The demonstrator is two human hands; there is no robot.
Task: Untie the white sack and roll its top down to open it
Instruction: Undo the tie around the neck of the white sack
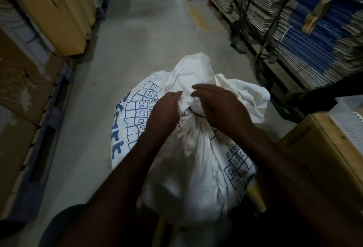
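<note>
A pale concrete floor [149, 36] runs as an aisle away from both hands, between stored goods. To the outer side of the left hand stand tall yellow-brown cardboard cartons [59, 10]. To the outer side of the right hand, and farther off, are stacks of flattened cardboard and blue sheets [306, 36] on pallets, bound with dark straps. Close beside the right forearm sits a yellow-brown carton [324, 148].

The white sack [192, 158] stands on the floor directly under both hands. It is a full, woven bag printed with blue grid squares and lettering on the sides. Its neck is gathered tight just beneath the hands, and the loose top of the fabric billows out beyond the fingertips, away from the person.

A thin dark cord [196, 113] circles the gathered neck, showing in the gap between the two hands; the sack is still tied.

The left hand [167, 109] rests against the near left side of the neck, its fingers curled into a bunch of the white fabric and gripping it just above the cord. The right hand [218, 105] lies over the right side of the neck, its fingers fairly straight and held together, reaching across toward the left hand with the tips touching the fabric. Whether its thumb pinches the cord underneath cannot be told.
</note>
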